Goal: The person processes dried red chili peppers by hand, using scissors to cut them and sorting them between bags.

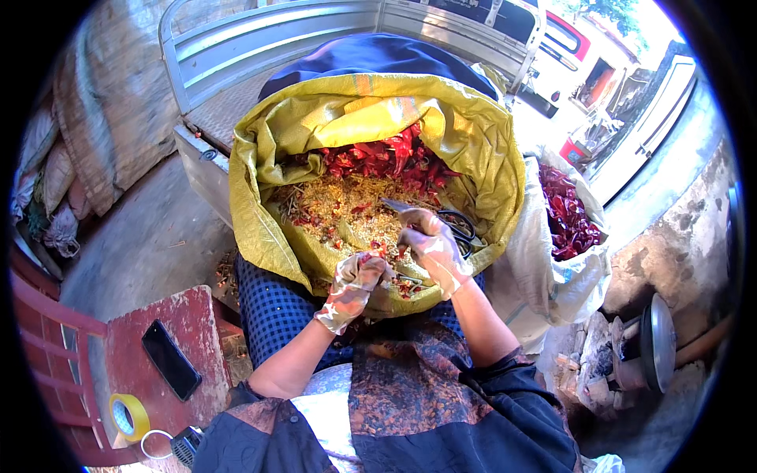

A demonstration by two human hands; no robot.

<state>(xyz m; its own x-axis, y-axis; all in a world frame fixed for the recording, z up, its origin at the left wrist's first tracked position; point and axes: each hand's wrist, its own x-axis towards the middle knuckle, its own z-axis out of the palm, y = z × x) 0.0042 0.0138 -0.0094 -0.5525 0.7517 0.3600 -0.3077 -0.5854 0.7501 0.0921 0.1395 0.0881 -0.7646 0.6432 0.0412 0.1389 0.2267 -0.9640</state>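
Note:
Both hands wear thin, pale patterned gloves and work over the near part of an open yellow woven sack [378, 88]. My left hand [356, 282] is closed around a red dried chili piece [377, 250], which shows at its fingertips. Black-handled scissors [464, 227] cross my right hand [436, 251]: the blade points left past the fingers and the loops stick out on the right. The fingers partly hide the grip. Yellow chili seeds [355, 201] and stem bits cover the sack's folded inside. Behind them lies a heap of red dried chilies [390, 156].
At right stands a white woven sack [576, 287] of dark red chilies [565, 216]. A metal cargo bed [272, 44] is behind. On the left, a worn red chair [195, 313] bears a phone [171, 360] and yellow tape [129, 417]. A round metal lid [657, 343] leans at lower right.

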